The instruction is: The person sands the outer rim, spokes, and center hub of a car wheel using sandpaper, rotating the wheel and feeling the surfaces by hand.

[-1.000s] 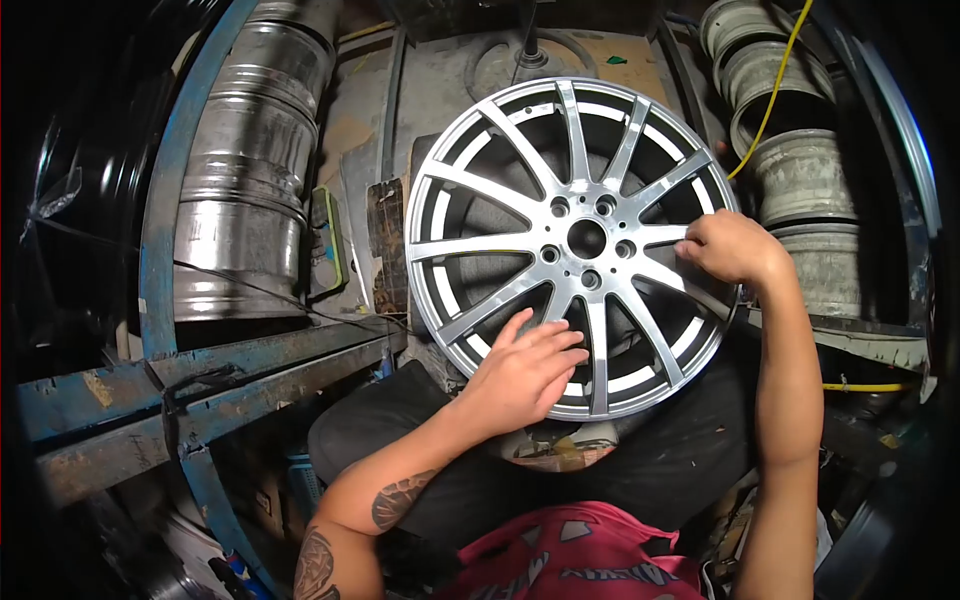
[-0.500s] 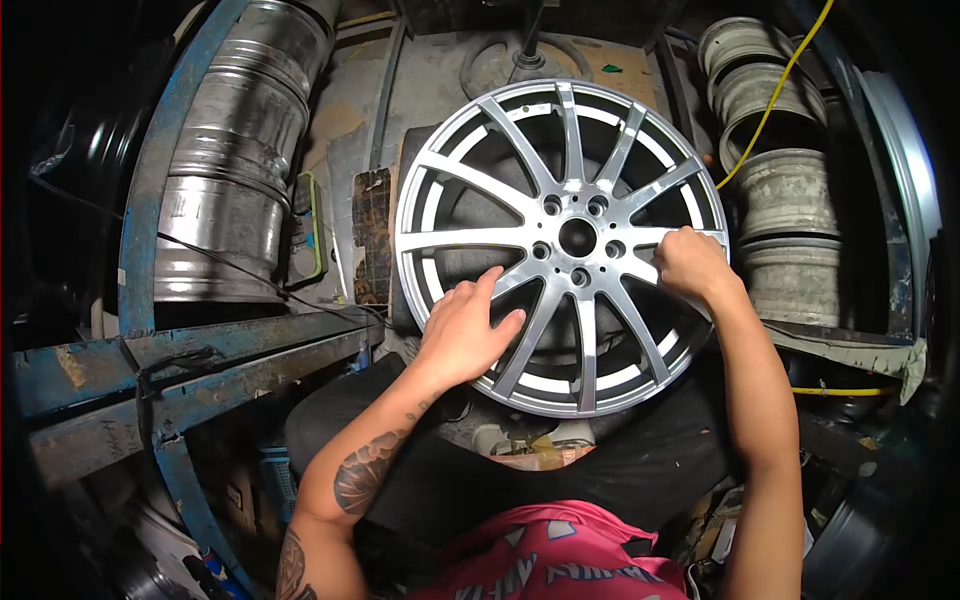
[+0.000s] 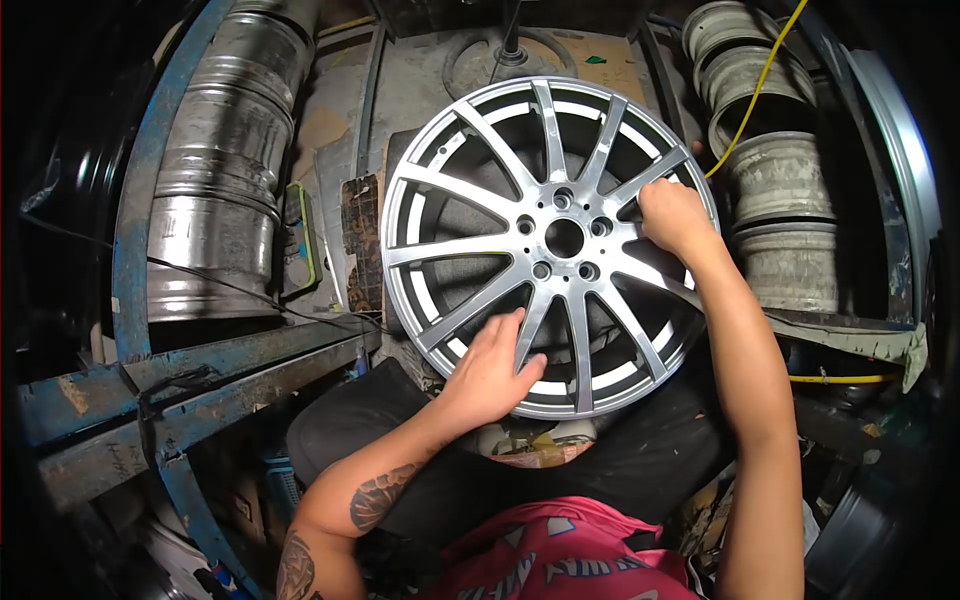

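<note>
A silver multi-spoke wheel rim [image 3: 580,330] lies face up in front of me, above my lap, its centre hole and bolt holes showing. My left hand [image 3: 492,372] is over the lower left spokes, palm down, fingers and thumb spread. On the right side of the rim, my right hand [image 3: 675,214] is curled over a spoke. Whether a small thing is inside its fingers is hidden.
Stacked shiny wheel barrels [image 3: 215,245] stand at the left behind a blue metal frame [image 3: 132,250]. More dull rims [image 3: 785,265] are stacked at the right, near a yellow hose [image 3: 757,95]. A green-edged object [image 3: 302,240] lies left of the rim.
The rim has turned, so its bolt holes sit differently. My left hand moved right over the spokes, then left, and is now lower. My right hand has shifted up along the rim's right side.
</note>
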{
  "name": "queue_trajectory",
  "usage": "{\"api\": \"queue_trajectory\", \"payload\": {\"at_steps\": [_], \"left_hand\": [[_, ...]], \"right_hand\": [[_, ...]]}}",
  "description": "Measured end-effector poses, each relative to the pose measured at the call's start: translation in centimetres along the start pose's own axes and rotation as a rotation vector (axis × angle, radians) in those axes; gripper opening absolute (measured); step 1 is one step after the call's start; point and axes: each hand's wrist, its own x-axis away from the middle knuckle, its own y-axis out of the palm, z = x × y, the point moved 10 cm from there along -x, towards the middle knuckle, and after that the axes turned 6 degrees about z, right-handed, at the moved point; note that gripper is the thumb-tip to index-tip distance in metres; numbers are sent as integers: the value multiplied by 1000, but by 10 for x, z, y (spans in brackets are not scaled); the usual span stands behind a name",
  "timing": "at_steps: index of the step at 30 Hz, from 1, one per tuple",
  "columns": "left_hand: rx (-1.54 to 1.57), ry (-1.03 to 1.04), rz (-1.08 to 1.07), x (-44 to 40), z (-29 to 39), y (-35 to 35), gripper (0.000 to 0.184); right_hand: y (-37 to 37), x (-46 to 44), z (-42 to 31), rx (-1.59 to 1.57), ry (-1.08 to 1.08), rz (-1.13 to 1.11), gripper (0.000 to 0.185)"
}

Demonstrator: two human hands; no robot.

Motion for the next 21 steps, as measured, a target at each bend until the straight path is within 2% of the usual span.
{"api": "queue_trajectory", "payload": {"at_steps": [3,6,7,9,12,14,15,18,21], "left_hand": [[-128,224,119,-2,23,-20,51],[-313,403,216,7,42,-16,45],[-345,426,198,7,42,-10,49],[-399,415,211,9,41,-6,51],[-518,433,173,8,36,1,53],[-562,467,132,5,35,4,51],[-559,477,125,3,37,2,50],[-571,503,136,1,44,2,46],[-519,480,105,4,40,12,43]], "right_hand": [[-4,13,-17,-42,-68,-38,22],[-22,35,-45,-27,-163,-70,26],[-29,40,-52,-18,-157,-84,29],[-37,48,-60,-22,-145,-129,37],[-51,74,-88,-357,-307,-170,35],[-58,91,-100,-398,-391,-118,41],[-57,97,-105,-351,-381,-175,39],[-68,100,-113,-470,-419,-162,33],[-60,92,-114,-405,-441,-170,33]]}}
